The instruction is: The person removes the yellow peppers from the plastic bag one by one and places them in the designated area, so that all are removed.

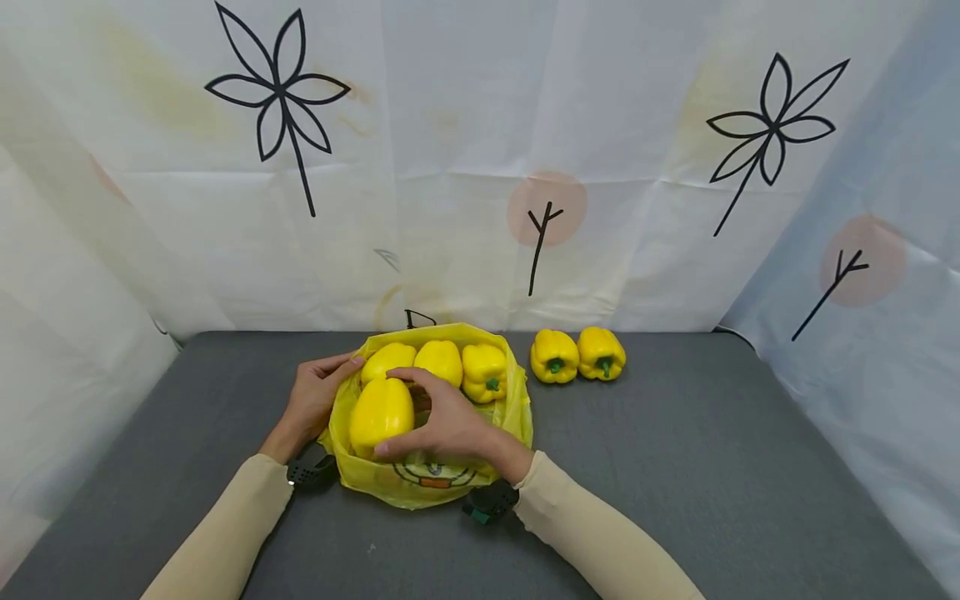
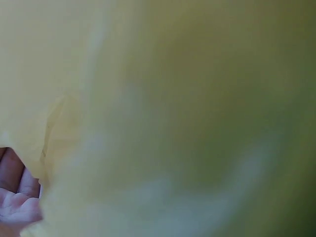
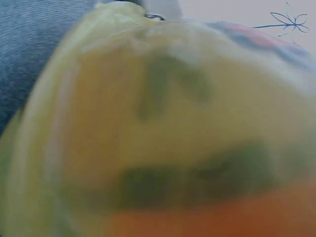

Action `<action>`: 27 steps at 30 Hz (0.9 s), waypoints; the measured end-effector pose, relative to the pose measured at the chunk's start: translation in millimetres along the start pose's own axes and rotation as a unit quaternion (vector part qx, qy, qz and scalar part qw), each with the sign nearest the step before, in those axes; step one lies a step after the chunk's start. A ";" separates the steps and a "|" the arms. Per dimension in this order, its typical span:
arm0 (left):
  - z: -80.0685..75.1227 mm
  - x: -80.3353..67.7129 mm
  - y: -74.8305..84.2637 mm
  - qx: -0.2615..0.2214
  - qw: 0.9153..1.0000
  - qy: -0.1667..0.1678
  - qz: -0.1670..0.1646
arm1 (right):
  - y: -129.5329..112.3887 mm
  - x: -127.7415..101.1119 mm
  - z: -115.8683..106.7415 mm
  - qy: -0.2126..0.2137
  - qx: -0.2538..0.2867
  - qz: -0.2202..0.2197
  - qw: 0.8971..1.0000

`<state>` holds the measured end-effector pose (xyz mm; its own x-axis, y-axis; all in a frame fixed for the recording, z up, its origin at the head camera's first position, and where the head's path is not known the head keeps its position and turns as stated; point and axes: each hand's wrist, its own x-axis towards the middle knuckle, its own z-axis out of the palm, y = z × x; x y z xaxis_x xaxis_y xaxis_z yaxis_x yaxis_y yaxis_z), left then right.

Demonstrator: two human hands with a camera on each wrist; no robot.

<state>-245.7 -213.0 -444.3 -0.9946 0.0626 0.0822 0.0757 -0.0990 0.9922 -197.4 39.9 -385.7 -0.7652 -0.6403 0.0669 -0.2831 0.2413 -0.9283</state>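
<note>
A yellow plastic bag (image 1: 427,487) lies open on the grey table (image 1: 712,467) and holds several yellow bell peppers. My right hand (image 1: 438,425) reaches into it from the front, thumb and fingers curled round the nearest pepper (image 1: 381,412). At the bag's left rim my left hand (image 1: 315,398) grips the plastic, thumb on top beside a rear pepper (image 1: 386,360). Two more peppers (image 1: 439,360) (image 1: 483,371) sit at the back of the bag. Blurred yellow bag (image 2: 173,108) fills the left wrist view, with fingertips (image 2: 17,202) at the lower left. The right wrist view shows the bag's printed side (image 3: 187,148), out of focus.
Two loose yellow peppers (image 1: 554,356) (image 1: 601,353) stand side by side on the table just right of the bag, near the back edge. A white printed curtain (image 1: 465,167) closes off the back and both sides.
</note>
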 end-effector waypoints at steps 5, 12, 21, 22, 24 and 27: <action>0.2 -0.1 0.2 -0.001 1.000 0.003 -0.002 | -6.2 -0.7 -8.7 0.002 0.004 -0.004 1.000; 0.6 -0.6 0.1 -0.005 1.000 -0.002 -0.006 | -14.1 -5.3 -22.7 0.011 0.009 -0.012 1.000; 1.9 0.2 -0.4 -0.005 1.000 -0.002 0.003 | -15.7 -17.6 -51.3 0.042 0.019 -0.028 0.999; 1.8 0.3 -0.5 -0.004 1.000 -0.003 0.003 | -15.7 -20.0 -55.5 0.047 0.020 -0.028 0.998; 1.6 0.3 -0.7 -0.003 1.000 -0.003 0.003 | -15.9 -25.3 -64.0 0.056 0.023 -0.028 0.998; 1.2 0.0 -1.0 -0.006 1.000 -0.001 0.003 | -16.1 -33.6 -76.6 0.071 0.029 -0.025 0.997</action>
<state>-245.6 -211.7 -445.2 -0.9940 0.0638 0.0888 0.0813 -0.1108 0.9905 -211.4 113.4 -345.0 -0.8266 -0.5391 0.1614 -0.2926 0.1667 -0.9416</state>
